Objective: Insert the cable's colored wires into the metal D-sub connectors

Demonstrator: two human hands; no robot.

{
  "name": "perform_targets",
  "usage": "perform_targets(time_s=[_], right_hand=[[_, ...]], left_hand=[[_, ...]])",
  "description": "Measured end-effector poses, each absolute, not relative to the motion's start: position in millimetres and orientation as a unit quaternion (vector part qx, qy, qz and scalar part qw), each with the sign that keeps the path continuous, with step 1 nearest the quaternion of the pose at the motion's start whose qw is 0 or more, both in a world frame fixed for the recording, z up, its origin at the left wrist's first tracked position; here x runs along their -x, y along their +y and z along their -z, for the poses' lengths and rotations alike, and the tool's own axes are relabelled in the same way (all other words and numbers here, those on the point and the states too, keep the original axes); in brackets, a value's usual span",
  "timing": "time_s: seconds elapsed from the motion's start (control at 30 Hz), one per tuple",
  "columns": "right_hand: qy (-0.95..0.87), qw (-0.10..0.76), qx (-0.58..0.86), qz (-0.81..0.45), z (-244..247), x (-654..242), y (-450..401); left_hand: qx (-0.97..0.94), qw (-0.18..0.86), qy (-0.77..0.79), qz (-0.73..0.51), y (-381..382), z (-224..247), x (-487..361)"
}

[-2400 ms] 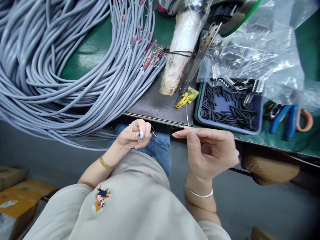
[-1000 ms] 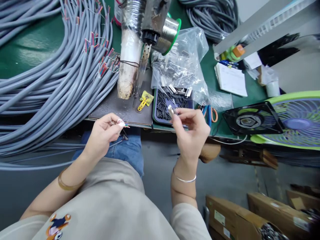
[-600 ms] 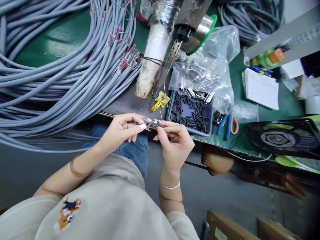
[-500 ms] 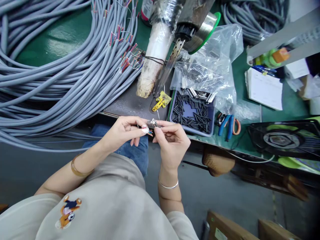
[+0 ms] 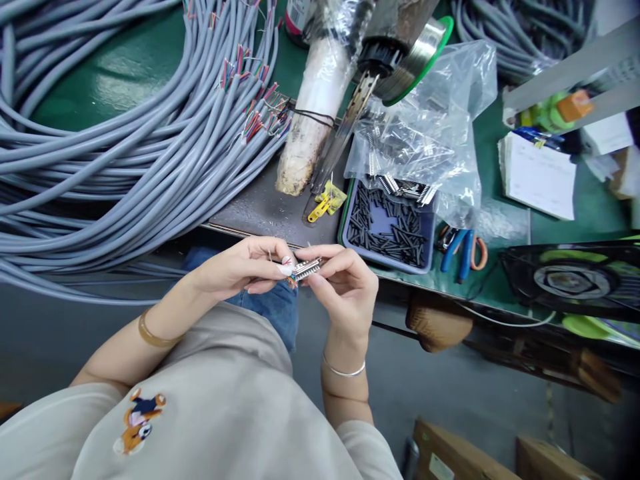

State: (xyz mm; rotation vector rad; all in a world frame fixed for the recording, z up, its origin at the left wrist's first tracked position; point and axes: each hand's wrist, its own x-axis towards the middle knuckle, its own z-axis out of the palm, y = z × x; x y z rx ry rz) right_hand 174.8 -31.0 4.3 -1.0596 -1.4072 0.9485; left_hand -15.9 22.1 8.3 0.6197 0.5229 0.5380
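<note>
Across the left part of the tabletop (image 5: 110, 87), a heavy-looking mass of grey cables (image 5: 150, 183), lower strands sagging past the near edge: likely, by sheer weight, to tug at anything joined to one of them. Farther right, close to the near edge, a loosely filled blue tray (image 5: 430, 255), easy to spill with a stray bump. Left of the tray and higher up, a slotted metal shaft (image 5: 357, 103), perhaps of a soldering iron; possibly hot, hence a burn from a careless reach. Off the near edge, left of the tray, left hand (image 5: 245, 267) and right hand (image 5: 345, 287) almost meeting: right pinched on a small metal connector (image 5: 307, 269), left closed on coloured wires (image 5: 292, 281). Impossible to tell whether also gripping the connector with the left. No support visible underneath, so a drop from a loose pinch. Finally the wire ends, beside the connector's near end: prone to splaying or bending through uneven pressure.
</note>
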Motion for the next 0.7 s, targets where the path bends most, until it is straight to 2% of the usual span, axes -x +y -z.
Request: perform_targets(time_s=[0.2, 0.37, 0.5, 0.57, 0.7], right_hand=[[-0.585, 0.568, 0.49, -0.309, -4.5, -177.9, -33.9], [-0.607, 0.551, 0.568, -0.077, 1.9, -177.4, -33.6], [-0.683, 0.503, 0.527, 0.05, 11.5, -174.3, -30.8], [-0.695, 0.504, 0.513, 0.028, 15.9, -171.4, -30.0], [-0.64, 0.546, 0.526, -0.129, 20.6, -166.1, -28.5]], left_hand=[[-0.31, 0.817, 0.334, -0.353, 21.7, -9.1, 9.9], [-0.331, 0.723, 0.414, -0.443, 20.2, -7.6, -0.6], [-0.385, 0.667, 0.426, -0.475, 21.4, -11.9, -7.7], [-0.409, 0.649, 0.42, -0.486, 22.8, -14.1, -9.8], [-0.432, 0.617, 0.414, -0.511, 25.7, -14.9, -12.4]])
